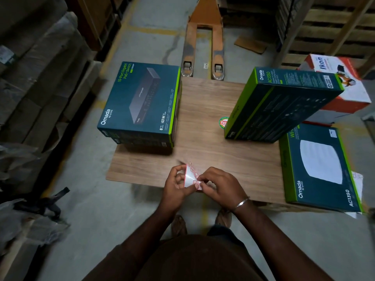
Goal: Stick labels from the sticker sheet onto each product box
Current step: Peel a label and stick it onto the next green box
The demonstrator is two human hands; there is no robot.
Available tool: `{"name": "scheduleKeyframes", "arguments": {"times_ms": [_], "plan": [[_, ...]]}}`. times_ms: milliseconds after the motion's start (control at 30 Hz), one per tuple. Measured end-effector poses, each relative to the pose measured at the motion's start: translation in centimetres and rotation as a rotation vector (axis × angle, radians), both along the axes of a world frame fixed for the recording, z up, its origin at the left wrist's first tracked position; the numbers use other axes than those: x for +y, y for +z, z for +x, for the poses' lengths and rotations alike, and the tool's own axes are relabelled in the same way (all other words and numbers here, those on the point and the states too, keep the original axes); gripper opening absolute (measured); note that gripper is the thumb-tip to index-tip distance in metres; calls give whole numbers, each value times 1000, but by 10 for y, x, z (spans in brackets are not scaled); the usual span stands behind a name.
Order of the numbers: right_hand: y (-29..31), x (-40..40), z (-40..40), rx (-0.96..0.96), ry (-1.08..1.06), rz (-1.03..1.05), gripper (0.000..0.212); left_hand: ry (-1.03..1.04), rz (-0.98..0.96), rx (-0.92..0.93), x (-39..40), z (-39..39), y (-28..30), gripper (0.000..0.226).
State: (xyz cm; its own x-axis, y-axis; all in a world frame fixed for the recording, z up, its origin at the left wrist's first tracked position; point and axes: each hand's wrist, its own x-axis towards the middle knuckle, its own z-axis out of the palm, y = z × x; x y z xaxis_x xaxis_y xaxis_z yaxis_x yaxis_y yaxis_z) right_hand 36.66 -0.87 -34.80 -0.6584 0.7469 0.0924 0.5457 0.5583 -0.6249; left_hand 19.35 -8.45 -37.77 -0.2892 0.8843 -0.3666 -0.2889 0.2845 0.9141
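Wooden board [203, 138]: brown, wood-grain top, lying low over the concrete floor; landmark for every entry below

Sticker sheet [191, 175]: small white sheet with red-outlined labels, curled, held above the board's near edge, about mid-width

Left hand [176, 185]: at the board's near edge, fingers curled round the sheet's left side, thumb pinching its lower part

Right hand [219, 185]: just right of the left one, above the same edge; fingertips pinch at the sheet's right side; a metal bangle [241, 203] sits on the wrist

Switch box [140, 102]: dark teal with green edging, marked "10-Port Gigabit PoE+ Switch", stacked on the board's far-left corner and overhanging its left side

AC1350 box [284, 104]: same colours, on the board's far-right part, tilted

Access-point box [318, 167]: teal, white disc pictured on its face, flat on the board's near-right corner

Round sticker [223, 122]: red and green, stuck to the board, partly hidden under the AC1350 box

White and orange carton [341, 86]: beyond the board's right side

Pallet jack [203, 41]: orange, forks ending at the board's far edge
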Motion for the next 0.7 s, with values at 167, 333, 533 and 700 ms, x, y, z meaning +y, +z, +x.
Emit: {"name": "scheduleKeyframes", "arguments": {"times_ms": [167, 333, 533, 700], "plan": [[1, -3, 0, -47, -7, 130, 10, -17, 19, 52, 0, 0, 5, 72], [5, -6, -1, -64, -28, 162, 13, -35, 27, 80, -2, 1, 7, 71], [9, -8, 0, -30, -36, 177, 7, 5, 26, 66, -1, 1, 4, 70], [8, -11, -1, -10, -51, 207, 8, 21, 32, 44, 0, 1, 5, 68]]}}
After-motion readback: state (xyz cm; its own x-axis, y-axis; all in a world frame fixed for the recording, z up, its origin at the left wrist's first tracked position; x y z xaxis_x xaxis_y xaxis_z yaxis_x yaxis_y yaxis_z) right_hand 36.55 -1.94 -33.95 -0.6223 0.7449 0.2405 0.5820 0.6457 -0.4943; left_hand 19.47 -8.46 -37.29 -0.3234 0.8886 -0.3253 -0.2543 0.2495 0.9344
